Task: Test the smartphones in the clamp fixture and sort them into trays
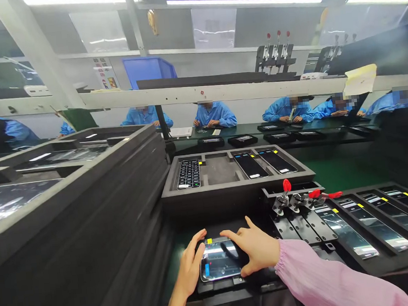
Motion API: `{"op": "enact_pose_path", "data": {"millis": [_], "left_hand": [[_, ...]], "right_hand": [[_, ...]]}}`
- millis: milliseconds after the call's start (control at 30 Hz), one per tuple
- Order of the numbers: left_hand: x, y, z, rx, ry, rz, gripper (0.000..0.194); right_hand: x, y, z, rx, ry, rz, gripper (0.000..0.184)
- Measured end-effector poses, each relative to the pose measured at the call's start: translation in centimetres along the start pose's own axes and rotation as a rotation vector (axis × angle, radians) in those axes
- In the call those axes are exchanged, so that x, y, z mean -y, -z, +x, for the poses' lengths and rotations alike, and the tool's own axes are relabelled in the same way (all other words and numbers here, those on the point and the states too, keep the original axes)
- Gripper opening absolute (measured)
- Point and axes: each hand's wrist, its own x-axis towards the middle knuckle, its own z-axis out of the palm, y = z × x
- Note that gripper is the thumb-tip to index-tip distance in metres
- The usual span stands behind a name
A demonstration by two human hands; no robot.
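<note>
A smartphone with a glossy screen and a yellow tab lies sideways in front of me, over a black fixture base. My left hand is closed about its left end, thumb at the near upper corner and fingers along the edge. At the other end, my right hand grips the phone between thumb and index finger, the thumb low by the bottom corner. Just right of that hand stands a black clamp fixture with metal plates and red-tipped toggle levers. The phone's underside is hidden.
Ahead sits a grey foam tray holding several phones. Another foam tray with phones lies at right. Tall stacked foam trays block the left. A shelf beam crosses above; co-workers in blue sit beyond it.
</note>
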Motion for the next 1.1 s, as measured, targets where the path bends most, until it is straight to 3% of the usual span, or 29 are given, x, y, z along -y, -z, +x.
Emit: {"op": "enact_pose_path", "data": {"millis": [133,200,267,400,467,633,867,1100], "left_hand": [[-0.6,-1.0,-0.1,0.025,-0.021,0.052,0.04],[-1.0,-2.0,0.0,0.061,-0.038,0.063,0.04],[-1.6,-3.4,0.2,0.117,-0.046,0.086,0.04],[-3.0,-6.2,1.3,0.269,-0.057,0.126,0.043],[-3.6,-7.1,2.0,0.312,-0.071,0.135,0.045],[-4.0,-8.6,3.7,0.267,-0.12,0.189,0.036],[-5.1,-9.7,4.5,0.277,-0.203,0.26,0.021],[-5.1,-7.5,1.6,0.454,-0.364,0.327,0.023]], "right_hand": [[0.4,0.6,-0.7,0.017,-0.007,-0.064,0.1],[0.6,1.7,-1.6,-0.064,0.02,-0.024,0.095],[0.4,3.6,-2.9,-0.308,0.001,0.078,0.077],[-1.3,7.6,-5.8,-1.042,-0.174,0.086,0.038],[-2.6,8.6,-6.7,-1.171,-0.25,-0.018,0.036],[-4.6,8.5,-7.5,-1.093,-0.327,-0.08,0.035],[-4.3,8.3,-7.8,-1.053,-0.305,-0.042,0.038],[-4.5,7.9,-8.2,-1.026,-0.282,-0.009,0.043]]}}
